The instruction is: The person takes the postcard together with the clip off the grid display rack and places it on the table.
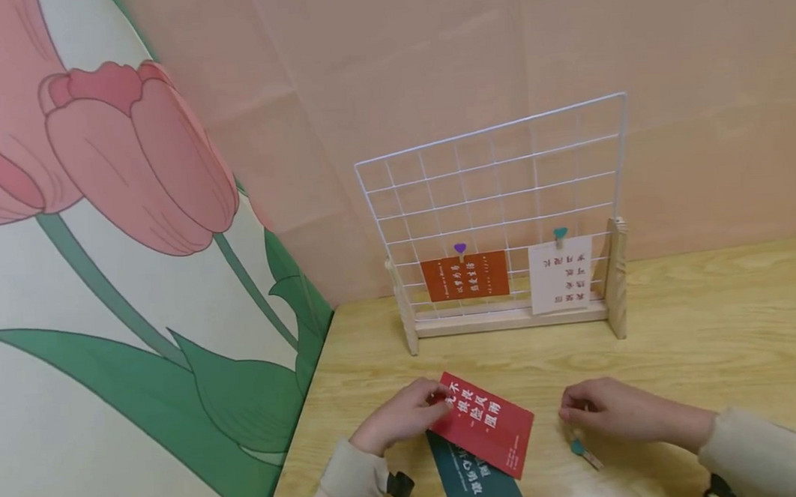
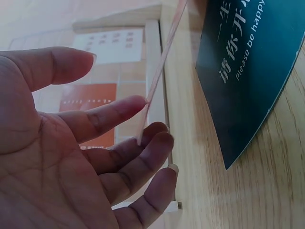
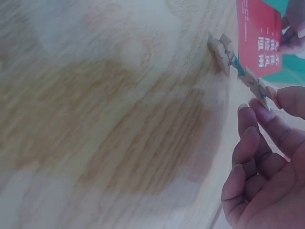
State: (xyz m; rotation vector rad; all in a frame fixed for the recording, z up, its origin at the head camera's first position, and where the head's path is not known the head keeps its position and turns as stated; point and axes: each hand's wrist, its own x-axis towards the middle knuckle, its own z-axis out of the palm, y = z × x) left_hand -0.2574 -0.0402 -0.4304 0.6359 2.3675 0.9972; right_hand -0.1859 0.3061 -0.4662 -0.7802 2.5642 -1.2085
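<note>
In the head view my left hand (image 1: 407, 413) holds a red card (image 1: 488, 428) with white characters by its upper left corner. The left wrist view shows that card edge-on at the fingertips, with the thumb apart from it. Partly beneath it lies a dark green card (image 1: 474, 477). Farther right, my right hand (image 1: 622, 409) pinches a small wooden clothespin (image 3: 257, 89) between thumb and index finger; the other fingers are curled. Just beyond its tip, another clothespin (image 3: 220, 55) rests on the table, its teal heart (image 1: 578, 447) showing in the head view.
Behind the hands stands a white wire grid (image 1: 495, 176) on a wooden base (image 1: 510, 322). An orange card (image 1: 487, 277) hangs there from a purple heart clothespin (image 1: 461, 250), and a white card (image 1: 555, 281) from a teal one (image 1: 560, 235). A tulip-painted panel (image 1: 137, 292) borders the table's left.
</note>
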